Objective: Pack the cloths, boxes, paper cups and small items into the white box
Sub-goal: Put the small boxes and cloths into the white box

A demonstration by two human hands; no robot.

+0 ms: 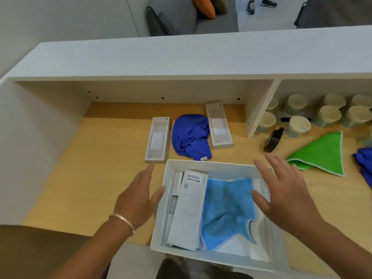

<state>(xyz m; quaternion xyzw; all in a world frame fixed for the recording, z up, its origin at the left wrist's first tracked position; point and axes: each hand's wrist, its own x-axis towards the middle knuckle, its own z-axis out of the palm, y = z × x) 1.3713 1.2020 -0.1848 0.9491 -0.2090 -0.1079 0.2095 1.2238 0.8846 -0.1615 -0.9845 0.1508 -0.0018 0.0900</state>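
Observation:
The white box sits at the desk's near edge. Inside lie a light blue cloth and a long pale carton with a barcode, plus slimmer cartons along the left wall. My left hand is open, its thumb touching the box's left wall. My right hand hovers open over the box's right side. Behind the box lie a dark blue cloth and two long grey boxes. Paper cups, a small black bottle and a green cloth are at the right.
A white shelf overhangs the wooden desk, with a divider panel between the bays. Another dark blue cloth shows at the right edge. A sofa and a person's feet are beyond the shelf.

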